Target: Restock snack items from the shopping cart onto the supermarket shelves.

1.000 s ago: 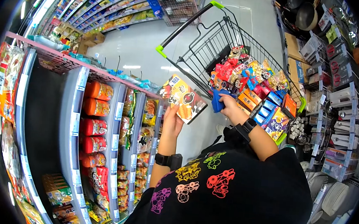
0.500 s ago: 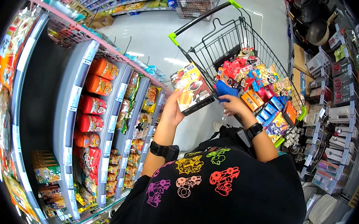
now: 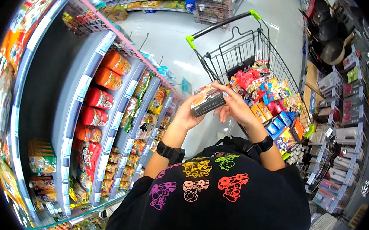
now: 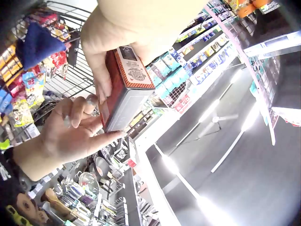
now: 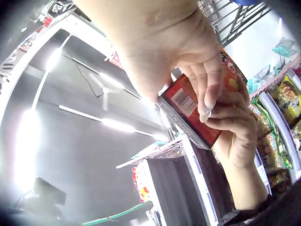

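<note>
In the head view my left hand [image 3: 188, 115] grips a snack box [image 3: 210, 105] by its left end. The box is tilted, with its narrow black side facing up at me. My right hand [image 3: 239, 108] holds the other end, its thumb along the edge. The right wrist view shows the box's red face with a barcode [image 5: 184, 101] and right-hand fingers lying on it. In the left wrist view a striped end panel [image 4: 134, 68] shows near the left hand. A blue folded item [image 4: 40, 44] appears by the cart there, outside both hands.
A shopping cart [image 3: 296, 76] piled with snack packs stands ahead on the right. Shelves with red-capped jars [image 3: 98, 98] and bagged food run along the left. Pans [image 3: 332, 52] and kitchenware hang on the right. Tiled floor [image 3: 164, 41] shows between them.
My right hand has let go of the blue item and taken hold of the box. The box has turned from its printed front toward its black side. The view has shifted left.
</note>
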A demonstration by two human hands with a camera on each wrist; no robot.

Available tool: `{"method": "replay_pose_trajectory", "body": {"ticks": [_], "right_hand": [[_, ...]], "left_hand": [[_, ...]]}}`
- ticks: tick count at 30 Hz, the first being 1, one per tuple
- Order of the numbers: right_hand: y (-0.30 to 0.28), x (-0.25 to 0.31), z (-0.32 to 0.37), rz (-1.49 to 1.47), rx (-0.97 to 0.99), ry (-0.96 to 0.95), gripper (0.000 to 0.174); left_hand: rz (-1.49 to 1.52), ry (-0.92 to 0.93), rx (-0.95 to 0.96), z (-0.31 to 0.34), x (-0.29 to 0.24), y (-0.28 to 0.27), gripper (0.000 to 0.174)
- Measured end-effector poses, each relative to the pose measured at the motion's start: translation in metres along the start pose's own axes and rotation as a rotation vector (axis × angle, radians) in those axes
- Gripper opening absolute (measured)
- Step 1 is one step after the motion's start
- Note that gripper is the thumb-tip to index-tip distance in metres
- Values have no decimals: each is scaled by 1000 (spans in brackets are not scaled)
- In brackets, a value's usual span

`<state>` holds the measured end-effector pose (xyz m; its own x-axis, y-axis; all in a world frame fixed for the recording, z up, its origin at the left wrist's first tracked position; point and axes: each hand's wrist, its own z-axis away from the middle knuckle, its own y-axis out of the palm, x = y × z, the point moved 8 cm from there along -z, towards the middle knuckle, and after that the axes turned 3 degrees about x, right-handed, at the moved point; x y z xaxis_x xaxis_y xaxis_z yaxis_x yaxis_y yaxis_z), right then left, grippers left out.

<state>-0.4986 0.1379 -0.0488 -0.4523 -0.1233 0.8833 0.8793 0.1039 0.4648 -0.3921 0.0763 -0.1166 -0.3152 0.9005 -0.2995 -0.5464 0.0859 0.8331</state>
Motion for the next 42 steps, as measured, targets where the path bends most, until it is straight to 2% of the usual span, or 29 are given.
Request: {"method": "replay_pose_trajectory", "body": {"ticks": [3, 4, 6, 8, 11, 13, 14, 16, 17, 18, 22, 23, 24, 25, 28, 29, 32, 34, 36, 37, 39, 40, 41, 42], "right_hand": [[-7, -15, -12, -75, -48, -32, 36], [-6, -18, -17, -108, -52, -34, 34], [3, -15, -22, -73, 9, -60, 32], [3, -32, -31, -70, 20, 17, 27], [15, -53, -41, -74, 96, 105, 26], [32, -60, -50, -17, 125, 92, 36], [37, -70, -56, 18, 195, 130, 49], [59, -75, -64, 4, 207, 182, 66], [65, -84, -69, 81, 344, 245, 79], [68, -92, -75, 131, 452, 270, 86], [99, -100, -103, 336, 542, 333, 95], [109, -105, -109, 342, 609, 339, 95], [116, -113, -116, 346, 680, 342, 95], [117, -127, -126, 361, 752, 343, 96], [158, -133, -138, 400, 755, 296, 92], [172, -136, -140, 480, 828, 270, 88], [206, -148, -144, 489, 885, 301, 77], [226, -159, -151, 475, 879, 253, 75], [244, -165, -154, 505, 885, 313, 73], [260, -163, -157, 473, 896, 258, 73], [290, -159, -160, 407, 913, 161, 71], [300, -161, -164, 465, 943, 109, 69], [308, -163, -172, 522, 971, 58, 67], [317, -165, -179, 580, 997, 8, 65]], "left_hand": [[2, 44, 15, 0, -2, -4, 29], [-37, 33, 106, -2, -4, -15, 33], [-145, 116, 68, 7, -9, -13, 36], [-156, 146, -37, 8, -11, -39, 40], [-214, 273, -71, 19, -21, -68, 38], [-310, 352, -153, 35, -34, -84, 40], [-358, 351, -231, 45, -37, -92, 41], [-414, 420, -298, 68, -47, -99, 43], [-428, 423, -347, 88, -53, -92, 43], [-441, 422, -395, 106, -57, -86, 44], [-439, 646, -446, 152, -75, -93, 49], [-383, 751, -416, 164, -81, -93, 47], [-437, 747, -457, 176, -85, -98, 50], [-466, 846, -442, 184, -91, -104, 52], [-615, 1037, -462, 220, -104, -106, 60], [-678, 1080, -481, 236, -108, -102, 63], [-940, 1067, -677, 284, -117, -93, 63], [-950, 1040, -748, 303, -120, -103, 64], [-983, 1052, -808, 328, -126, -105, 64], [-1029, 989, -843, 341, -130, -103, 63], [-991, 1019, -765, 364, -135, -98, 62], [-971, 1027, -727, 376, -136, -96, 62], [-854, 958, -659, 384, -136, -99, 60], [-900, 1096, -667, 395, -141, -100, 60]]}}
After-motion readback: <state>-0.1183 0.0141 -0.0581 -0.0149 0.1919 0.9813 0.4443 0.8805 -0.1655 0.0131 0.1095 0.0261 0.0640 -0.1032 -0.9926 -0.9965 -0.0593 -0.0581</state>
